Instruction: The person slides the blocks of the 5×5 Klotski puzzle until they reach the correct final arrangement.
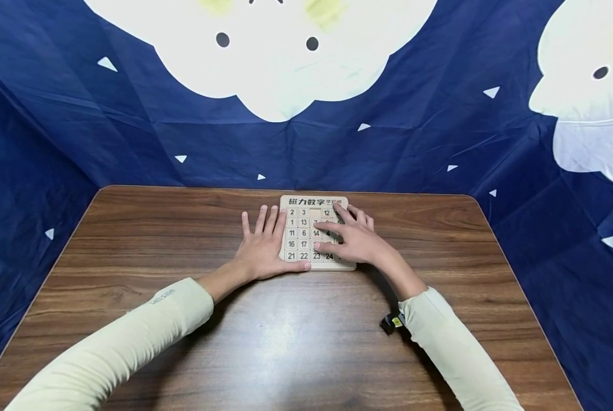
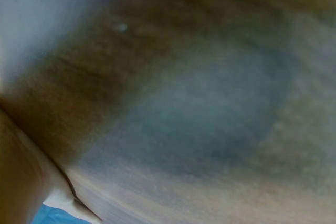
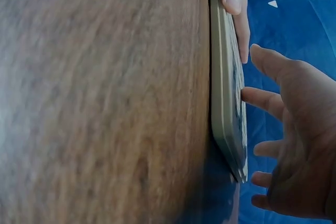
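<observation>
A pale wooden number sliding puzzle lies flat on the table, its numbered tiles in rows under a printed heading. One open slot shows in the top row, between tiles 3 and 12. My left hand is spread along the puzzle's left side, its thumb on the bottom rim. Over the right part of the board reaches my right hand, fingers apart, index fingertip at the 7 tile; it covers several right-hand tiles. In the right wrist view that index fingertip meets the top of the board, while the thumb stands off it.
The brown wood-grain table spreads around the puzzle. Behind it hangs a dark blue cloth with white cloud shapes and small triangles. A small black device sits at my right cuff. The left wrist view is mostly blurred tabletop.
</observation>
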A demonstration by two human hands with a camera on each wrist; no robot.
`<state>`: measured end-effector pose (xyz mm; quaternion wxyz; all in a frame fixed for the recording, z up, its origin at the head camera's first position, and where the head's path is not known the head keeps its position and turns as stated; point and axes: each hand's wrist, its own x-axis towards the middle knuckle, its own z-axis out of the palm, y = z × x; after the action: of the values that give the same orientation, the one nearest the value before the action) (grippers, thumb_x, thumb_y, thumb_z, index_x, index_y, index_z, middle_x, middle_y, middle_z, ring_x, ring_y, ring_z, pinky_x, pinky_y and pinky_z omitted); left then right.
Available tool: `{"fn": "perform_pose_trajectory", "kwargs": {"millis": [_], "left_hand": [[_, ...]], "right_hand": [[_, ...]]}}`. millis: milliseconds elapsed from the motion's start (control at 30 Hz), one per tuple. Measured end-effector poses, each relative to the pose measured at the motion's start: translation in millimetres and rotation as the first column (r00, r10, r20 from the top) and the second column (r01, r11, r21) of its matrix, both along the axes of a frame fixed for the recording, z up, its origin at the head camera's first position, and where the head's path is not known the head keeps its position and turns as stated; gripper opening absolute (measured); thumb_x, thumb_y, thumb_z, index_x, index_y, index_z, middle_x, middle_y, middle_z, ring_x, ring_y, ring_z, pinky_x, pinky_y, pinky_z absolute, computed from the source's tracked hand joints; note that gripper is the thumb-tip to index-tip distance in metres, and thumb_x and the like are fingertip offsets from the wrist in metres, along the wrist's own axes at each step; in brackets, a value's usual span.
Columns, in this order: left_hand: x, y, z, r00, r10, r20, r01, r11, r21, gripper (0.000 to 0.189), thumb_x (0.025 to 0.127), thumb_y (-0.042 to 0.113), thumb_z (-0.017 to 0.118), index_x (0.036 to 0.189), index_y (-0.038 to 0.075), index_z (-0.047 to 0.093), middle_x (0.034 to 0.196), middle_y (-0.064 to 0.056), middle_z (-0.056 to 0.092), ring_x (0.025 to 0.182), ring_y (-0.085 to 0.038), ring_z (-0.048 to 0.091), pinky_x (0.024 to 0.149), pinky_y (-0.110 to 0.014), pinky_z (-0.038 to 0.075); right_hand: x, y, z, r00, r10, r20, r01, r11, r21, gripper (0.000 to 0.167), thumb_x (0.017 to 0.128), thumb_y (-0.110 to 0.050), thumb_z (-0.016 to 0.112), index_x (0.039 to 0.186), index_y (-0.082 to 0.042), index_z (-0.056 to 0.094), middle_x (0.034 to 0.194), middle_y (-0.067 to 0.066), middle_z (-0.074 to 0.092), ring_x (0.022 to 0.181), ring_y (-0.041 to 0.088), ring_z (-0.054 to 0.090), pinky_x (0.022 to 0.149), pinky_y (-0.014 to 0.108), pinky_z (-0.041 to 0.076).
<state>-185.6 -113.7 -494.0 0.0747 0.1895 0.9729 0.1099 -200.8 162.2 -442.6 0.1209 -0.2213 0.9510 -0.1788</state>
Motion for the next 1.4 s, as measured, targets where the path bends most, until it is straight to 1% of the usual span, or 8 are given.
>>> {"fn": "perform_pose_trajectory", "kwargs": {"millis": [200,300,433,567,833,1033,1233,1400], "left_hand": [[-1.6,-2.0,-2.1,1.0,0.004,-0.002,-0.004,1.0,0.009,0.154,0.079,0.109,0.051,0.181,0.008,-0.005,0.19,-0.02,-0.006,0.178,-0.044,-0.012,0.134,-0.077,-0.021],[-2.3,-2.2,-3.1,1.0,0.001,-0.004,-0.001,1.0,0.018,0.156,0.078,0.111,0.05,0.182,0.008,-0.005,0.19,-0.02,-0.005,0.178,-0.044,-0.011,0.134,-0.077,-0.022],[-2.8,-1.0,-2.7,1.0,-0.001,-0.004,0.001,1.0,0.012,0.155,0.078,0.111,0.049,0.182,0.009,-0.006,0.191,-0.02,-0.006,0.178,-0.044,-0.011,0.134,-0.077,-0.023],[-2.9,-1.0,-2.0,1.0,-0.002,-0.006,0.003,1.0,0.007,0.155,0.079,0.11,0.05,0.182,0.009,-0.006,0.19,-0.019,-0.006,0.178,-0.044,-0.012,0.134,-0.077,-0.022],[-3.2,-1.7,-3.3,1.0,0.001,-0.002,-0.001,1.0,0.013,0.156,0.077,0.111,0.05,0.182,0.01,-0.007,0.19,-0.019,-0.007,0.177,-0.044,-0.012,0.134,-0.077,-0.023],[-3.9,-0.5,-3.8,1.0,0.0,0.004,0.0,1.0,0.01,0.156,0.076,0.112,0.048,0.182,0.011,-0.008,0.19,-0.017,-0.01,0.177,-0.043,-0.013,0.133,-0.076,-0.024],[-2.8,-0.9,-1.1,1.0,-0.001,-0.007,0.001,1.0,0.008,0.154,0.079,0.109,0.051,0.182,0.009,-0.005,0.19,-0.019,-0.007,0.177,-0.043,-0.012,0.133,-0.077,-0.023],[-1.8,-1.0,-0.8,1.0,0.001,0.0,-0.001,1.0,0.008,0.154,0.079,0.109,0.051,0.182,0.009,-0.006,0.19,-0.019,-0.008,0.177,-0.043,-0.013,0.133,-0.076,-0.023]], "right_hand": [[-3.6,2,1.7,0.999,-0.019,-0.029,0.015,0.99,-0.141,0.064,0.1,-0.063,0.075,0.156,-0.032,0.07,0.191,0.019,0.016,0.171,0.055,0.016,0.131,0.078,0.018],[-2.5,10,3.0,0.998,-0.04,-0.052,0.031,0.987,-0.159,0.064,0.098,-0.062,0.079,0.153,-0.032,0.072,0.19,0.019,0.018,0.171,0.054,0.017,0.13,0.078,0.017],[1.7,23,2.9,0.996,-0.061,-0.061,0.053,0.99,-0.128,0.064,0.098,-0.062,0.079,0.153,-0.031,0.073,0.19,0.02,0.017,0.172,0.053,0.016,0.129,0.079,0.017],[3.7,29,0.9,0.997,-0.07,-0.039,0.066,0.992,-0.11,0.065,0.099,-0.064,0.077,0.155,-0.031,0.071,0.191,0.019,0.014,0.172,0.052,0.014,0.129,0.078,0.017],[-7.9,18,-2.0,0.995,-0.103,-0.007,0.103,0.992,-0.074,0.073,0.102,-0.069,0.07,0.165,-0.034,0.06,0.192,0.017,0.006,0.173,0.054,0.011,0.13,0.076,0.018],[-12.9,8,-3.4,0.996,-0.084,0.021,0.085,0.995,-0.061,0.071,0.102,-0.069,0.068,0.165,-0.036,0.061,0.192,0.018,0.006,0.173,0.055,0.011,0.131,0.076,0.017],[-14.2,1,-6.6,0.998,-0.055,0.019,0.056,0.996,-0.065,0.073,0.102,-0.069,0.067,0.168,-0.039,0.056,0.192,0.018,0.006,0.173,0.054,0.013,0.131,0.076,0.019],[-5.6,10,-4.4,0.998,-0.06,-0.009,0.059,0.994,-0.097,0.073,0.101,-0.068,0.071,0.166,-0.038,0.059,0.192,0.017,0.006,0.173,0.053,0.011,0.131,0.077,0.016]]}}
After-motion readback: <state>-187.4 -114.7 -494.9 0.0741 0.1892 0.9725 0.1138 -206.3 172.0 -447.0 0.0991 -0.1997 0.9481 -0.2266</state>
